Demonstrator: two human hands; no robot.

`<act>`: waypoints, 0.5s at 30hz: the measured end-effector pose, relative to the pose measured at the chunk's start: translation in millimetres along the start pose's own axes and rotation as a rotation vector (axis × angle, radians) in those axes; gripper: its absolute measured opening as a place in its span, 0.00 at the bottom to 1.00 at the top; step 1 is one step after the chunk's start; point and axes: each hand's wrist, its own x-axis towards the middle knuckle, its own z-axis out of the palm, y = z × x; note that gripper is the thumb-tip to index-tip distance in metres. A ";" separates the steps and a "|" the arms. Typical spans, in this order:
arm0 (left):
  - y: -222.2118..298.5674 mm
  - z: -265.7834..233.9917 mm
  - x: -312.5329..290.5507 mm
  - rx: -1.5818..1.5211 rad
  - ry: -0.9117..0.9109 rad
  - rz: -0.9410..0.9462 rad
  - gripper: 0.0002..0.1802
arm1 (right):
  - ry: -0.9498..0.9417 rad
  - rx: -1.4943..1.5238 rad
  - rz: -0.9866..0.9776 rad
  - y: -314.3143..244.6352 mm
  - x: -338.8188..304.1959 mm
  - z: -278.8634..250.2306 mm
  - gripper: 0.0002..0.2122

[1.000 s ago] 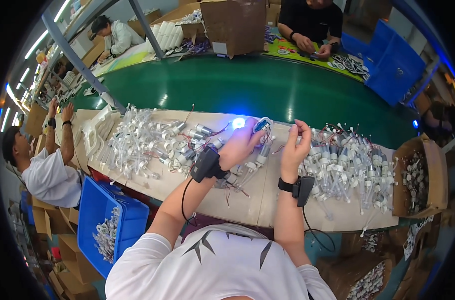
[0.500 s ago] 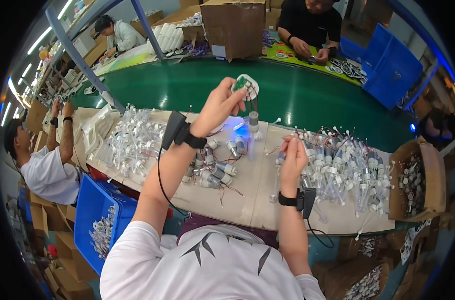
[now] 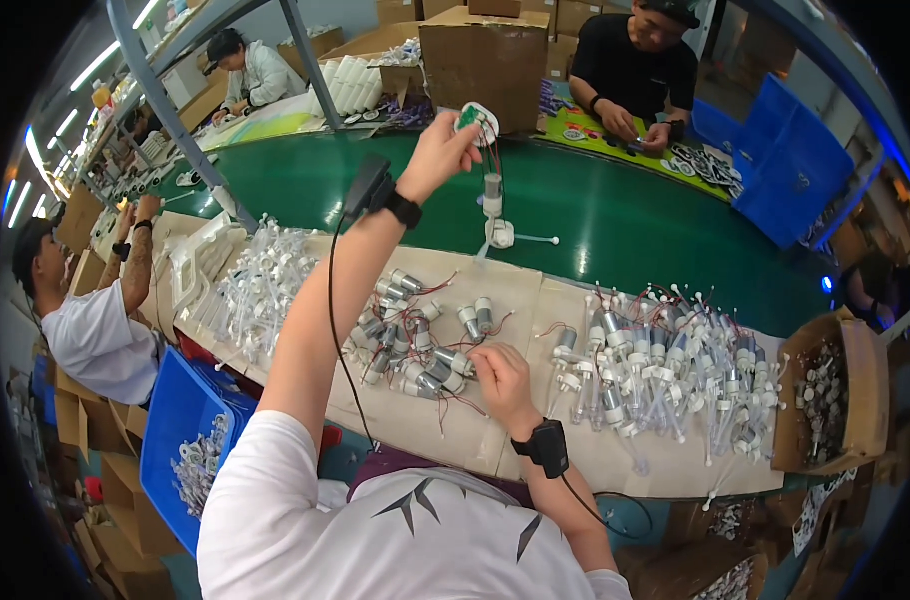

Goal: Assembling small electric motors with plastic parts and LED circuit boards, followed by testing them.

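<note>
My left hand (image 3: 449, 150) is stretched out over the green conveyor belt, closed on the edge of a white round cap with a green circuit board (image 3: 469, 116). Red and dark wires hang from the board to a small grey motor (image 3: 492, 195), below which dangle a white fitting (image 3: 499, 233) and a clear tube. Curled fingers of my right hand (image 3: 507, 382) are beside a loose pile of small motors (image 3: 400, 330) with white ends and red wires. Their tips meet one motor's white end (image 3: 461, 362); what they hold is hidden.
Motors with clear tubes (image 3: 665, 350) are heaped at right, beside a cardboard box (image 3: 845, 400) of parts. Clear plastic parts (image 3: 265, 275) lie left. A blue bin (image 3: 175, 430) stands lower left. Across the belt (image 3: 615, 235), two people work; another sits at left. A metal post (image 3: 175, 125) rises nearby.
My left hand has moved farther out, drawing the hanging motor away over the belt. My right hand has come leftward from the tube heap to the motor pile. A blue glow is gone.
</note>
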 end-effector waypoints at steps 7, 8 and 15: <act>-59.9 -68.3 62.0 0.229 0.367 -0.050 0.16 | -0.037 0.008 0.095 -1.8 -1.0 -5.3 0.03; -71.1 -80.0 64.3 0.202 0.394 -0.108 0.17 | -0.029 0.004 0.097 -4.7 0.9 -7.3 0.04; -116.4 -115.1 30.3 0.337 0.417 -0.268 0.24 | -0.016 0.000 0.158 2.5 0.2 -6.2 0.04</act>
